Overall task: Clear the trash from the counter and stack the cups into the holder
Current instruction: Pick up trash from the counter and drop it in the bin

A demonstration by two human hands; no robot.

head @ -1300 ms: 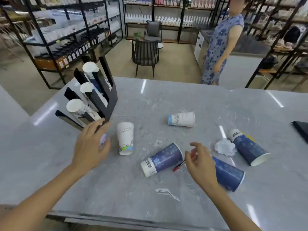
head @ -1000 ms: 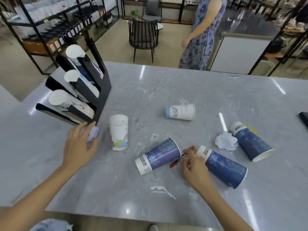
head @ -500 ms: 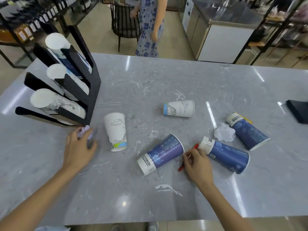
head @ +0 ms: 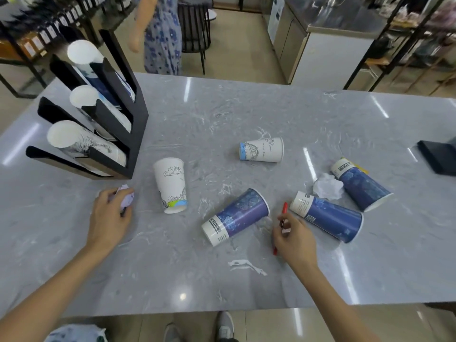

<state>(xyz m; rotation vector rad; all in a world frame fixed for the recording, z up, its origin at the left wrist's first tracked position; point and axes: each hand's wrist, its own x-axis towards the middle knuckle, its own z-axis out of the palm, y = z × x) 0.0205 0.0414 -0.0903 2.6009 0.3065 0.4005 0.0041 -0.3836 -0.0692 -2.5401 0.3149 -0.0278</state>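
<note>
On the grey marble counter (head: 246, 107) my left hand (head: 108, 218) grips a crumpled pale purple paper (head: 125, 197) just in front of the black cup holder (head: 116, 124), which carries three stacks of cups. My right hand (head: 294, 239) pinches a red pen (head: 281, 223) lying between two blue cups. Loose cups lie around: a white cup (head: 171, 185) standing upside down, a white cup (head: 261, 149) on its side, and three blue cups (head: 235, 217) (head: 327, 215) (head: 361, 185) on their sides. A crumpled white tissue (head: 328, 186) sits between the right two.
A yellow scrap (head: 362, 167) peeks from behind the far right blue cup. A black object (head: 438, 156) sits at the counter's right edge. A person in a blue floral dress (head: 161, 33) stands beyond the counter near a black chair (head: 195, 28). A bag (head: 74, 333) shows below the near edge.
My left hand closed round the purple paper and drew it down to the counter in front of the holder. My right hand settled on the red pen. The person behind walked left.
</note>
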